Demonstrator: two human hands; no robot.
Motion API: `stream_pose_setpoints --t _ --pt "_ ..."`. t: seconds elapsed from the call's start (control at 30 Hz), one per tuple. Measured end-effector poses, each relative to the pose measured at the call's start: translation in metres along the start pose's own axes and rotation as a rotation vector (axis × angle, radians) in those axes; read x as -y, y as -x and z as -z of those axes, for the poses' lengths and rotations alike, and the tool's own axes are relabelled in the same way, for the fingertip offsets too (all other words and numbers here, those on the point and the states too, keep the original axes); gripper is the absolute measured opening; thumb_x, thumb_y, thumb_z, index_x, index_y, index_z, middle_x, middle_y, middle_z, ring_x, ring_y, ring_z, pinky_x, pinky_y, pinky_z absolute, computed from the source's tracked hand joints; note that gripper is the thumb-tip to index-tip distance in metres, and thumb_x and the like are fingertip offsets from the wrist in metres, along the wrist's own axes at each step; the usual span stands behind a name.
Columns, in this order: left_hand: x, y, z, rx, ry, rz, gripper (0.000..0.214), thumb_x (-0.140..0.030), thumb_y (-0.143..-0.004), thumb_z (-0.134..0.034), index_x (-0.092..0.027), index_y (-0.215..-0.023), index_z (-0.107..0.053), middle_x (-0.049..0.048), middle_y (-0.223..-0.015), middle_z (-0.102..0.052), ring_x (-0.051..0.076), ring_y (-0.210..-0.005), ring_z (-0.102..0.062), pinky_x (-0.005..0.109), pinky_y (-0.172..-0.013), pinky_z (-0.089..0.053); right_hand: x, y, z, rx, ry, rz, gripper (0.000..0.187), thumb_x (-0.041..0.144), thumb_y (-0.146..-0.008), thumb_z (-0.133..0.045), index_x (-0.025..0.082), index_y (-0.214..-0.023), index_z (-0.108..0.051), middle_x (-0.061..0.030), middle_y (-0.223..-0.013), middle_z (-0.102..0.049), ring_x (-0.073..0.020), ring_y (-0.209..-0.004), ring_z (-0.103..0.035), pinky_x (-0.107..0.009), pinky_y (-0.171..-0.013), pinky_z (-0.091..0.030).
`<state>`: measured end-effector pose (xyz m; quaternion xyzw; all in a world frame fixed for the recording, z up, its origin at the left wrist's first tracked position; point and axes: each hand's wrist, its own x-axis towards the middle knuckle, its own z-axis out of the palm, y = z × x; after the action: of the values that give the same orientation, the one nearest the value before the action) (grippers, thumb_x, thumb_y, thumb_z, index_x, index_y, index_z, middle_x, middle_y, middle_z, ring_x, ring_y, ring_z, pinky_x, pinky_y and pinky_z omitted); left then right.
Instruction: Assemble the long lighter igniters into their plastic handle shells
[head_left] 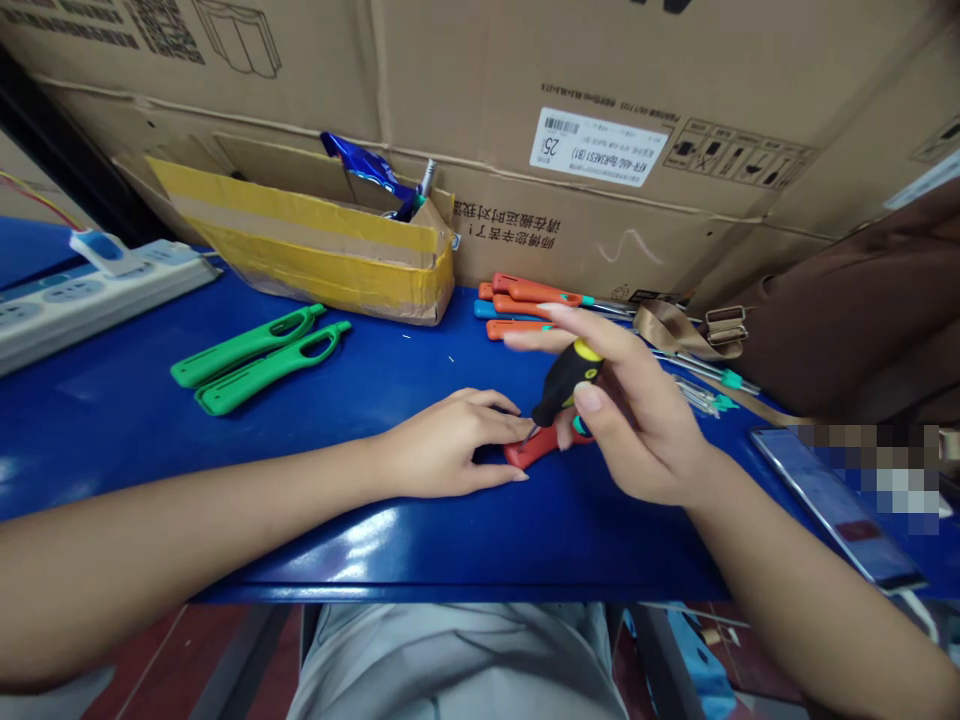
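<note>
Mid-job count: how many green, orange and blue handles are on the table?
Green handles: 2
Orange handles: 4, three at the back, plus the orange piece held by the left hand under the right hand's screwdriver
Blue handle: 1
Total: 7

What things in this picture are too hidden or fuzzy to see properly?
All in the head view:
1. The screwdriver tip, hidden between the left hand and right hand.
2. The orange handle, mostly covered by both hands.
3. The phone screen, partly blurred by a pixel patch.
4. The taped box, contents behind its wall.
</note>
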<state>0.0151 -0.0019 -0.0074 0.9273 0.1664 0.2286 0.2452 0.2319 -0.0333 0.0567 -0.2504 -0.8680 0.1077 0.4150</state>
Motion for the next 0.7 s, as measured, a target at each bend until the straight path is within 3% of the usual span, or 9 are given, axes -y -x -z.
stream_pose_setpoints --t 0.1,0.23,0.3,0.37,0.43,0.5,0.57,0.63,0.7 --pt "-0.0005 -0.0002 0.0005 0.002 -0.009 0.007 0.022 -0.034 -0.093 -0.072 -0.02 -0.11 -0.076 0.0068 -0.115 -0.077 0.026 -0.116 -0.065 0.039 -0.102 -0.048 -0.0004 -0.0007 -0.0026 -0.039 -0.071 -0.018 0.038 0.023 -0.099 -0.058 0.027 -0.137 -0.057 -0.0068 -0.12 -0.074 -0.0165 -0.082 -0.075 -0.026 -0.061 -0.061" --pt "-0.0001 0.0001 -0.0003 -0.018 -0.023 -0.001 0.027 -0.035 -0.093 -0.072 -0.02 -0.115 -0.074 0.0093 -0.119 -0.075 0.026 -0.113 -0.066 0.039 -0.101 -0.049 -0.0044 -0.0034 -0.0019 -0.188 0.191 0.175 0.031 0.024 -0.087 -0.077 0.027 -0.116 -0.067 -0.0032 -0.095 -0.078 -0.0192 -0.075 -0.073 -0.03 -0.065 -0.062" --pt "0.0008 0.0005 -0.0011 -0.023 -0.015 -0.005 0.029 -0.035 -0.093 -0.072 -0.02 -0.117 -0.074 0.0091 -0.119 -0.076 0.026 -0.114 -0.065 0.04 -0.101 -0.049 -0.0051 -0.0029 -0.0001 -0.138 0.22 0.183 0.032 0.027 -0.093 -0.07 0.027 -0.124 -0.064 -0.0064 -0.104 -0.078 -0.0231 -0.089 -0.075 -0.035 -0.077 -0.064" --pt "0.0019 0.0009 -0.0018 -0.019 -0.002 -0.006 0.027 -0.035 -0.093 -0.072 -0.02 -0.115 -0.074 0.0081 -0.117 -0.077 0.026 -0.116 -0.065 0.04 -0.102 -0.049 -0.0047 -0.0015 0.0011 -0.055 0.121 0.08 0.036 0.026 -0.101 -0.054 0.026 -0.137 -0.057 -0.0099 -0.124 -0.073 -0.0243 -0.107 -0.073 -0.038 -0.085 -0.064" --pt "0.0027 0.0011 -0.0022 -0.014 0.004 -0.005 0.025 -0.035 -0.093 -0.072 -0.02 -0.114 -0.074 0.0073 -0.117 -0.077 0.026 -0.117 -0.065 0.041 -0.104 -0.048 -0.0043 -0.0005 0.0009 -0.012 -0.036 -0.013 0.038 0.023 -0.103 -0.046 0.026 -0.141 -0.054 -0.0095 -0.127 -0.072 -0.0222 -0.106 -0.073 -0.036 -0.08 -0.064" --pt "0.0027 0.0011 -0.0021 -0.014 0.003 -0.003 0.026 -0.034 -0.093 -0.072 -0.02 -0.113 -0.074 0.0072 -0.118 -0.077 0.027 -0.118 -0.065 0.042 -0.103 -0.048 -0.0049 -0.0007 -0.0003 -0.039 -0.117 -0.024 0.033 0.022 -0.1 -0.055 0.026 -0.132 -0.06 -0.007 -0.116 -0.075 -0.019 -0.091 -0.075 -0.029 -0.068 -0.063" --pt "0.0022 0.001 -0.0018 -0.012 -0.003 -0.001 0.026 -0.034 -0.092 -0.073 -0.019 -0.114 -0.074 0.0076 -0.12 -0.076 0.027 -0.118 -0.065 0.042 -0.102 -0.048 -0.006 -0.0017 -0.0011 -0.12 -0.058 0.038 0.028 0.022 -0.09 -0.072 0.024 -0.117 -0.067 -0.004 -0.103 -0.076 -0.0176 -0.079 -0.073 -0.027 -0.065 -0.061" --pt "0.0016 0.0009 -0.0016 -0.015 -0.004 0.0 0.028 -0.034 -0.092 -0.073 -0.019 -0.115 -0.074 0.0082 -0.122 -0.075 0.027 -0.117 -0.065 0.042 -0.101 -0.049 -0.0066 -0.0023 -0.0006 -0.192 0.059 0.105 0.03 0.021 -0.082 -0.081 0.024 -0.109 -0.069 -0.0026 -0.095 -0.077 -0.0182 -0.076 -0.072 -0.029 -0.069 -0.061" --pt "0.0015 0.0009 -0.0018 -0.021 -0.001 -0.001 0.027 -0.034 -0.092 -0.073 -0.019 -0.115 -0.074 0.0084 -0.123 -0.075 0.027 -0.116 -0.065 0.041 -0.101 -0.049 -0.0061 -0.0021 0.0014 -0.169 0.1 0.121 0.03 0.022 -0.086 -0.077 0.023 -0.115 -0.069 -0.0053 -0.104 -0.078 -0.0207 -0.086 -0.074 -0.033 -0.079 -0.062"
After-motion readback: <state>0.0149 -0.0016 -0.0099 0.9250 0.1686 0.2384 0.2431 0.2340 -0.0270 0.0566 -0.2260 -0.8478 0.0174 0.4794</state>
